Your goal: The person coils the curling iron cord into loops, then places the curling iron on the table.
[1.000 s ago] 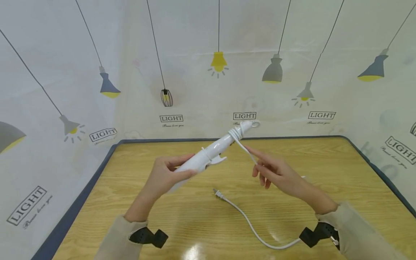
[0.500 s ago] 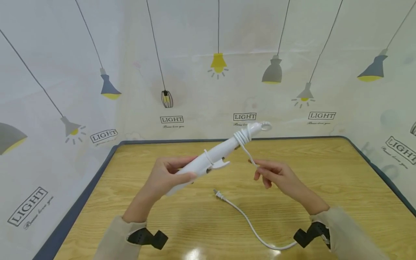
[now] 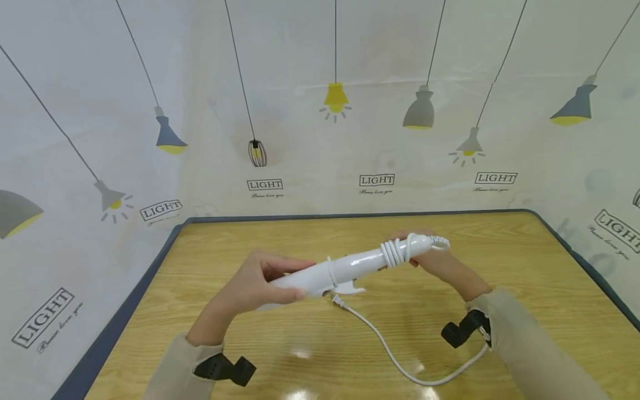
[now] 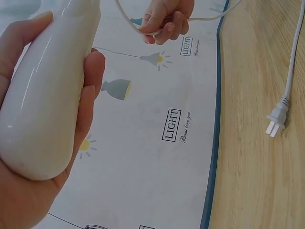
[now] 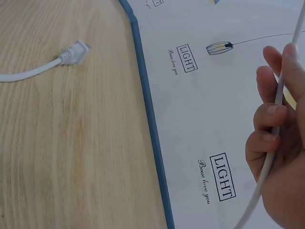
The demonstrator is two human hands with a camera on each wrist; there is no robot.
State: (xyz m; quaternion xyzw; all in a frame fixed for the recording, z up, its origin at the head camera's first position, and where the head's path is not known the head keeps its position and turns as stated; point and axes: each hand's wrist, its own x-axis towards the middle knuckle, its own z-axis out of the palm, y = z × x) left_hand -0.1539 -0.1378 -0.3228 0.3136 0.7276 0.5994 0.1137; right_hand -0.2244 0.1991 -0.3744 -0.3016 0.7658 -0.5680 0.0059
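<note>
My left hand (image 3: 250, 286) grips a white, glossy, wand-shaped corded appliance (image 3: 357, 268) by one end, above the table. In the left wrist view, fingers and thumb wrap round its thick, rounded end (image 4: 43, 124). Several turns of the white power cord (image 3: 392, 253) circle the appliance near its right end, and a single loop sits mid-length above a small lever. Behind that right end is my right hand (image 3: 442, 271), partly hidden in the head view. The right wrist view shows this hand (image 5: 286, 129) pinching the cord (image 5: 269, 164), which runs along its curled fingers.
The cord's free length (image 3: 395, 358) curves over the wooden table (image 3: 225, 239), ending in a two-pin plug (image 3: 338, 300) below the appliance. A printed lamp-pattern sheet (image 3: 310, 194) rises behind the table, with a dark blue edge. Each wrist wears a black camera (image 3: 462, 330).
The appliance's right end has dropped and swung right, so it lies nearer level. My right hand has carried the cord round from the near side to behind the appliance. The cord now shows more turns.
</note>
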